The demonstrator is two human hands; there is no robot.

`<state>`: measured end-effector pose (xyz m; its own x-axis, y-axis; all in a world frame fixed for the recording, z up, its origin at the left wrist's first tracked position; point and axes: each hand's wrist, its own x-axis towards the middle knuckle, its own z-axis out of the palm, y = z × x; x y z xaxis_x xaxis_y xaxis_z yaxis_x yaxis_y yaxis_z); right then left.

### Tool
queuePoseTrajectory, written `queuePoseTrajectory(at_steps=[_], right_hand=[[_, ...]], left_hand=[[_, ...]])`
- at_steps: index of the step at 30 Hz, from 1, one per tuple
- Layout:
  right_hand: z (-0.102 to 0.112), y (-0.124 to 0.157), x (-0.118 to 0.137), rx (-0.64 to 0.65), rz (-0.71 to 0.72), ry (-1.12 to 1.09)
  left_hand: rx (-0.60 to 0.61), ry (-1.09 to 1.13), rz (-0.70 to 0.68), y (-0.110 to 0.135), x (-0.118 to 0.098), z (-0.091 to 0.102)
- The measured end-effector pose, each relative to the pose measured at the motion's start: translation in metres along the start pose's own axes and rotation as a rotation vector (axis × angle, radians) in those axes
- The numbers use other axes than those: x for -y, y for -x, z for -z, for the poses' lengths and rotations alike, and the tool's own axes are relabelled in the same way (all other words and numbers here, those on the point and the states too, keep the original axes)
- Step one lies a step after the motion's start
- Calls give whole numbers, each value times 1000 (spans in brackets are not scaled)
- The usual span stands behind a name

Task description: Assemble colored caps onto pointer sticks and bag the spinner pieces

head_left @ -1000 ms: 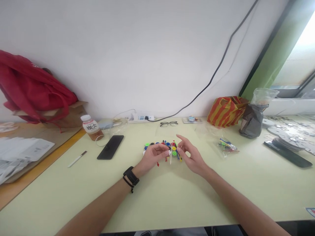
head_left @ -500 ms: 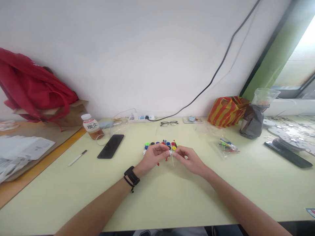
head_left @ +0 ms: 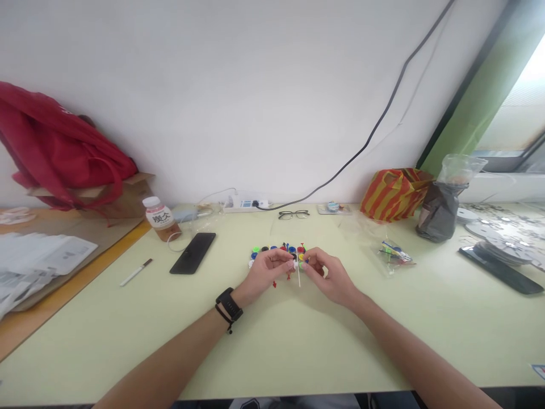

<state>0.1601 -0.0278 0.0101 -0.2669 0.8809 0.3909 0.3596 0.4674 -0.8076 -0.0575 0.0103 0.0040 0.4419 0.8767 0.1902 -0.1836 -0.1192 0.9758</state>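
Note:
My left hand (head_left: 272, 271) has thumb and index finger pinched on a small white plastic piece (head_left: 295, 264). A thin white stick (head_left: 298, 277) points down toward me from that piece. Just to the right, my right hand (head_left: 330, 277) is curled, its thumb and index fingertips close to the stick. Whatever lies between those right fingertips is too small to make out. Behind and between both hands is a cluster of small coloured plastic pieces, such as a green disc (head_left: 256, 250) and a red arrow-shaped piece (head_left: 275, 284). My hands hide part of the cluster.
To the left lie a black phone (head_left: 193, 253), a white pen (head_left: 136, 272) and a drink bottle (head_left: 162, 219). Glasses (head_left: 293, 215) and a power strip (head_left: 244, 206) sit near the wall. On the right are a small bag of coloured parts (head_left: 395, 253) and a striped bag (head_left: 392, 196).
My right fingertips have shifted slightly away from the white stick. The left hand keeps its pinch on the white piece. The view has moved very slightly.

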Motion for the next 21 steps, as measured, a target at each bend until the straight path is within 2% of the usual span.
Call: queuePoseTrajectory(at_steps=[5, 9, 14, 18, 21], right_hand=[[-1, 1, 0, 15, 20, -2], [-2, 0, -4, 46, -62, 4], [0, -4, -2, -7, -66, -7], [0, -5, 6, 68, -66, -31], [-2, -4, 7, 116, -71, -53]], left_hand=[[-36, -21, 31, 0, -2, 0], [-61, -9, 41, 0, -2, 1], [-49, -3, 43, 0, -2, 0], [0, -26, 20, 2, -5, -1], [16, -82, 59, 4, -8, -3]])
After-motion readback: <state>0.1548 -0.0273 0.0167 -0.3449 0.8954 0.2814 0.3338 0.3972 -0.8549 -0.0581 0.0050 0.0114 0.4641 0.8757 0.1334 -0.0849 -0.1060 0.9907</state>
